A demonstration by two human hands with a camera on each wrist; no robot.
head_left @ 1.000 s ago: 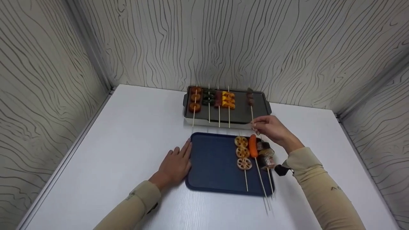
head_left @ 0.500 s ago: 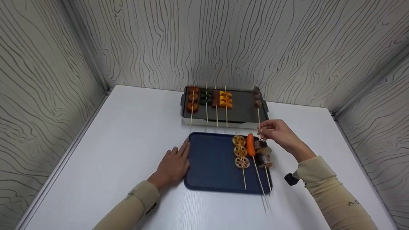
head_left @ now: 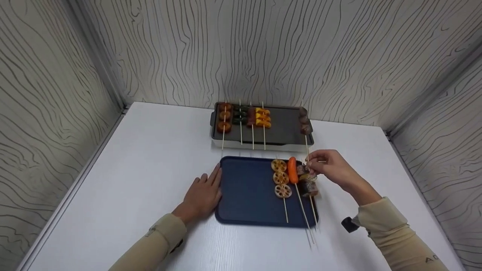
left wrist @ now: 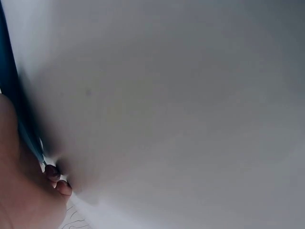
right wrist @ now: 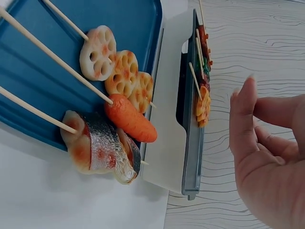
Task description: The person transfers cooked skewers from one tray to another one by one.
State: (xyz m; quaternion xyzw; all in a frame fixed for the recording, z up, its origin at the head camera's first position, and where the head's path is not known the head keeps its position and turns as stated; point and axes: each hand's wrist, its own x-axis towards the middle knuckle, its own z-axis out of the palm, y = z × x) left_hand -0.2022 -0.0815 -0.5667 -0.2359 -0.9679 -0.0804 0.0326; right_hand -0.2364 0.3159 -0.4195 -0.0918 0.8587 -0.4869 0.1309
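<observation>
In the head view my right hand [head_left: 330,168] pinches the stick of a brown meat skewer [head_left: 304,121], whose dark chunks appear over the right end of the grill pan [head_left: 284,126]. Whether they touch the pan I cannot tell. The right wrist view shows my thumb and fingers together, their skewer hidden. Below this hand, on the blue tray [head_left: 244,192], lie a fish skewer [head_left: 309,187], an orange sausage skewer [head_left: 293,170] and a lotus root skewer [head_left: 281,177]. My left hand [head_left: 201,195] rests with straight fingers along the tray's left edge.
On the pan's left half lie a skewer of orange-brown rounds [head_left: 224,116], a dark green skewer [head_left: 240,114], a dark red skewer [head_left: 251,116] and a yellow skewer [head_left: 263,117]. A patterned wall [head_left: 241,49] stands close behind the pan. Sticks overhang the tray's front edge.
My right hand has moved right and toward me with the meat skewer, whose chunks shifted to the pan's right edge. The left hand stays at the tray. The head view has shifted slightly.
</observation>
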